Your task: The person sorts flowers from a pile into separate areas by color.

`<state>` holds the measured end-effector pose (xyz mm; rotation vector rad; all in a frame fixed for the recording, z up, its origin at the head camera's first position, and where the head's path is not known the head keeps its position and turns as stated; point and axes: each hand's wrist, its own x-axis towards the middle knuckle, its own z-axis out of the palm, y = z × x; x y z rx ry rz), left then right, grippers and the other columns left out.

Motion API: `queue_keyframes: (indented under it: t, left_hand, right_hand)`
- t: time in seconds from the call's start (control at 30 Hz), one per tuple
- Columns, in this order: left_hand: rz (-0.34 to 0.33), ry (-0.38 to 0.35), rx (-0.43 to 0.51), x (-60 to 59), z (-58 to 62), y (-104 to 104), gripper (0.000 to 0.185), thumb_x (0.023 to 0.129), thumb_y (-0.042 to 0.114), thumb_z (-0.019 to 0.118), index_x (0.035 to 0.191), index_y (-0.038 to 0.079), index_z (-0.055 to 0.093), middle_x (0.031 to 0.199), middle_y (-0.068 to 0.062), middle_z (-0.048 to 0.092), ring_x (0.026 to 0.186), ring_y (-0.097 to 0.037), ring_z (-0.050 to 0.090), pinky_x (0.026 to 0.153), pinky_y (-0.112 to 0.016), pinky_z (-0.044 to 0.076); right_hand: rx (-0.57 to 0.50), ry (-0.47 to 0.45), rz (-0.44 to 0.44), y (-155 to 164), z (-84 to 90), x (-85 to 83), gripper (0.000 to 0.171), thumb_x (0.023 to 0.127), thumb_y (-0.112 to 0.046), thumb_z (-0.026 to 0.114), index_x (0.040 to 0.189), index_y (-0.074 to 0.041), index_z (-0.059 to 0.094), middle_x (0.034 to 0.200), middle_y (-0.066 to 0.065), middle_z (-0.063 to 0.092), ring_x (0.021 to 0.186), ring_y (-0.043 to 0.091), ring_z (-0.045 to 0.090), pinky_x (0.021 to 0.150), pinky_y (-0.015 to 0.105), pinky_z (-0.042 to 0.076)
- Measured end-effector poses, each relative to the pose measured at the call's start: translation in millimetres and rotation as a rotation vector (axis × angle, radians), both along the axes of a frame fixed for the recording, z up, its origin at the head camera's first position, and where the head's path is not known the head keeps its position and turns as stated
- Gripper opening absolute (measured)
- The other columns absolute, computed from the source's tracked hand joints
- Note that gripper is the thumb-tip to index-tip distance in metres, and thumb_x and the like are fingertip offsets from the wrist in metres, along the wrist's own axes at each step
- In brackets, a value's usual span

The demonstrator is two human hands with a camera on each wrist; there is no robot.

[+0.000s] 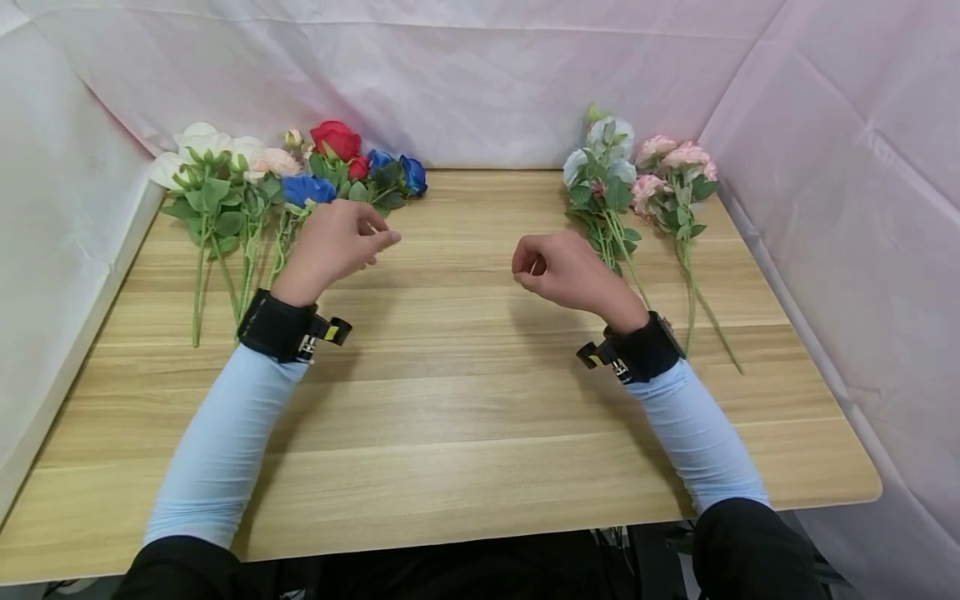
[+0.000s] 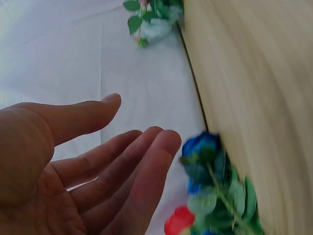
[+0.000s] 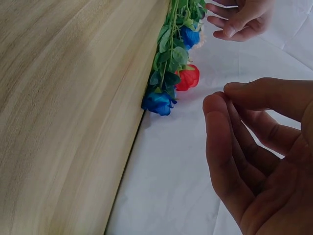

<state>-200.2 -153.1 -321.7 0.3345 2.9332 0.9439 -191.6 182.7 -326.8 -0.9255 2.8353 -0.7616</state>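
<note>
On the wooden table [image 1: 465,400], both hands hover empty with fingers loosely curled: left hand [image 1: 333,246] just beside the blue roses [image 1: 311,190], right hand [image 1: 562,271] near the pale flowers [image 1: 603,167]. White roses [image 1: 198,150] and pink flowers [image 1: 675,167] flank them, nothing blocking either hand.

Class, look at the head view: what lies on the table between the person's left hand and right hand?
Nothing: between the left hand and the right hand only bare wooden table shows in the head view. The flowers lie outside both hands.
</note>
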Motion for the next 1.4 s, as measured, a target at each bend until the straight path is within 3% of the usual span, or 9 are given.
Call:
queue_keyframes:
  t: [0.23,0.4,0.43,0.57,0.63,0.7,0.87,1.2,1.4]
  left_hand:
    - [0.205,0.051,-0.080,-10.0,2.9,-50,0.040,0.097,0.038,0.072,0.112,0.001,0.078,0.099,-0.023,0.077,0.073,-0.030,0.069,0.065,-0.038,0.048]
    - [0.285,-0.007,-0.145,-16.4,-0.8,-83,0.046,0.097,0.039,0.071,0.115,-0.002,0.076,0.114,-0.028,0.074,0.086,-0.039,0.067,0.066,-0.046,0.049]
    - [0.294,-0.022,-0.162,-17.0,-2.0,-87,0.044,0.096,0.039,0.071,0.111,-0.002,0.077,0.110,-0.028,0.074,0.085,-0.039,0.067,0.065,-0.046,0.048]
    - [0.284,-0.110,-0.229,-18.2,-5.4,-100,0.043,0.095,0.041,0.072,0.076,0.002,0.074,0.079,-0.018,0.073,0.071,-0.033,0.062,0.058,-0.042,0.044]
    - [0.254,-0.163,-0.250,-19.1,-7.7,-102,0.049,0.096,0.039,0.070,0.058,0.009,0.062,0.061,-0.007,0.064,0.060,-0.026,0.058,0.053,-0.036,0.040]
    - [0.215,-0.199,-0.261,-20.4,-11.2,-103,0.054,0.097,0.034,0.066,0.050,0.016,0.049,0.052,-0.001,0.055,0.052,-0.022,0.053,0.049,-0.033,0.037]
    - [0.179,-0.241,-0.274,-21.7,-18.1,-102,0.047,0.097,0.021,0.054,0.051,0.019,0.041,0.048,0.001,0.046,0.046,-0.020,0.045,0.047,-0.032,0.037]
    - [0.148,-0.191,-0.247,-16.9,-13.9,-102,0.047,0.092,0.007,0.047,0.047,0.019,0.039,0.044,-0.002,0.050,0.049,-0.029,0.061,0.046,-0.026,0.024]
    - [0.168,-0.118,-0.236,-10.9,-3.0,-98,0.044,0.085,0.002,0.045,0.046,0.019,0.037,0.042,0.001,0.040,0.040,-0.019,0.039,0.048,-0.027,0.021]
  right_hand:
    - [0.007,0.010,0.006,-2,-1.0,-1.5,0.005,0.094,-0.011,0.069,0.093,-0.012,0.073,0.083,0.001,0.075,0.074,0.014,0.069,0.071,0.033,0.052]
    - [0.006,-0.009,0.015,-2,-4.0,-2.5,0.005,0.094,-0.009,0.069,0.093,-0.012,0.073,0.082,0.002,0.075,0.075,0.014,0.069,0.072,0.032,0.053]
    - [0.007,-0.014,0.015,-2,-4.5,-2.6,0.005,0.094,-0.009,0.069,0.093,-0.012,0.073,0.082,0.002,0.074,0.075,0.014,0.068,0.071,0.032,0.053]
    - [0.009,-0.029,0.015,-1,-6.0,-3.0,0.005,0.094,-0.009,0.069,0.093,-0.012,0.073,0.081,0.002,0.074,0.073,0.013,0.067,0.070,0.031,0.052]
    - [0.013,-0.027,0.018,-1,-6.6,-3.4,0.005,0.094,-0.009,0.069,0.093,-0.011,0.073,0.081,0.002,0.074,0.072,0.013,0.067,0.070,0.032,0.052]
    - [0.015,-0.025,0.022,-1,-7.4,-3.7,0.005,0.095,-0.009,0.068,0.092,-0.012,0.072,0.081,0.002,0.074,0.073,0.014,0.067,0.070,0.032,0.051]
    - [0.025,-0.034,0.026,-2,-8.2,-3.7,0.005,0.096,-0.012,0.068,0.092,-0.013,0.072,0.083,0.001,0.074,0.073,0.014,0.066,0.070,0.032,0.051]
    - [0.037,-0.021,0.030,-4,-8.5,-4.5,0.005,0.095,-0.011,0.069,0.092,-0.013,0.071,0.083,0.001,0.074,0.072,0.014,0.066,0.069,0.032,0.051]
    - [0.052,-0.020,0.031,-5,-9.2,-3.7,0.005,0.095,-0.011,0.069,0.092,-0.013,0.071,0.082,0.001,0.074,0.071,0.014,0.066,0.068,0.032,0.051]
